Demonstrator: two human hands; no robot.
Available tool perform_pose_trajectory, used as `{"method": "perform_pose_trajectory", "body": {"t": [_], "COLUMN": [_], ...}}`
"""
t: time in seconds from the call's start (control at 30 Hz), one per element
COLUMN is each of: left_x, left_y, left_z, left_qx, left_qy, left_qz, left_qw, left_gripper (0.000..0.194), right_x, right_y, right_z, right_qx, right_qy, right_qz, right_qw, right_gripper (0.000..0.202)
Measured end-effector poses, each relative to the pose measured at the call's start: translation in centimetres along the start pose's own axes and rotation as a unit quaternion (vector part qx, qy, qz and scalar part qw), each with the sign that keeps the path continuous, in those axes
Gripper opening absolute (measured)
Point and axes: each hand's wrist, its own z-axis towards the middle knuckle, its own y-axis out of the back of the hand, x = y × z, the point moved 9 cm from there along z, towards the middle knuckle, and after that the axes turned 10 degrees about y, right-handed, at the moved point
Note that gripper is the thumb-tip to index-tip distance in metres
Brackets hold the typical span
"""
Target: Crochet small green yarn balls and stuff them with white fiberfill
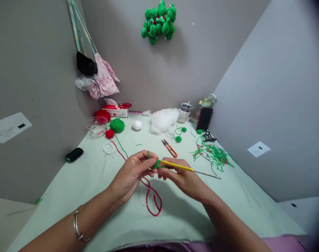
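Between the fingers of my left hand (pixel 141 166) is a small green crochet piece (pixel 156 163), with green yarn passing over the forefinger. My right hand (pixel 179 173) is closed around the yellow handle of a crochet hook (pixel 178 165); its metal end points right, away from the piece. The right fingertips also pinch green yarn beside the piece. Both hands are close together above the table. Red yarn (pixel 161 203) lies looped on the cloth below them, along with thin white thread.
Orange snips (pixel 170 148) lie beyond my hands. White stuffing (pixel 163 120), a green yarn ball (pixel 117 125) and a clear bowl (pixel 96 127) stand farther back. Green yarn scraps (pixel 214 155) spread at right. A pen cup (pixel 185 113) stands near the back wall.
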Motion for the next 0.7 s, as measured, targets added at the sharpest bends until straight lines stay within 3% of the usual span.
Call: {"method": "perform_pose_trajectory", "body": {"t": [0.27,0.4,0.7], "left_x": [0.0,0.7,2.2], "left_y": [1.7,2.6,4.7], "left_z": [1.9,2.9,5.0], "left_qx": [0.012,-0.002,-0.03], "left_qy": [0.02,0.035,0.06], "left_qz": [-0.035,-0.049,-0.073], "left_qw": [0.999,0.998,0.995], "left_gripper": [0.027,0.025,0.031], "right_x": [-1.6,-2.6,-7.2], "right_y": [0.8,1.7,0.7], "right_z": [2.8,3.7,4.1], "right_qx": [-0.026,-0.111,-0.077], "right_qy": [0.011,0.008,-0.087], "right_qz": [0.064,0.055,0.101], "right_qw": [0.998,0.992,0.988], "right_gripper": [0.043,0.043,0.037]}}
